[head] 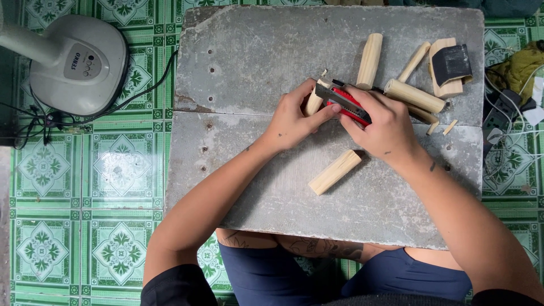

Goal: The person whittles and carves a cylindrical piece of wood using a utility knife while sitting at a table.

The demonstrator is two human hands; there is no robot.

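My left hand (pixel 292 120) grips a short pale wooden piece (pixel 314 103) over the grey stone slab (pixel 249 62). My right hand (pixel 381 123) holds a red utility knife (pixel 347 102) whose metal blade end rests against the top of that wooden piece, with my left thumb near the blade. A loose wooden stick (pixel 335 171) lies on the slab just below both hands.
More wooden sticks (pixel 369 60) (pixel 415 95) lie at the slab's upper right beside a wooden block wrapped in dark sandpaper (pixel 449 65). A grey fan base (pixel 79 63) with cables stands on the green tiled floor at left. Cloth and cables sit at the right edge (pixel 513 85).
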